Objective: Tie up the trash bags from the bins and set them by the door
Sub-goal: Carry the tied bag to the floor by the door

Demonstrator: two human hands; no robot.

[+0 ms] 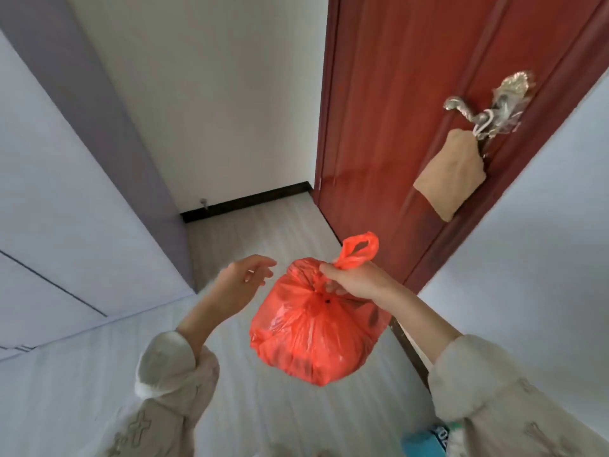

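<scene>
A full red trash bag (pixel 313 331) hangs in the air above the pale floor, its top gathered and knotted with a handle loop sticking up. My right hand (pixel 356 280) grips the bag by the knotted neck. My left hand (pixel 240 282) hovers just left of the bag with relaxed fingers, touching nothing. The red-brown door (pixel 389 127) stands open ahead on the right, close behind the bag.
A metal door handle (pixel 461 105) carries a tan cloth pouch (pixel 451 173). White walls close in on both sides, and a grey cabinet (pixel 66 179) runs along the left. A dark baseboard (pixel 247 201) with a small door stop marks the far wall. Something blue (pixel 425 440) lies at the bottom edge.
</scene>
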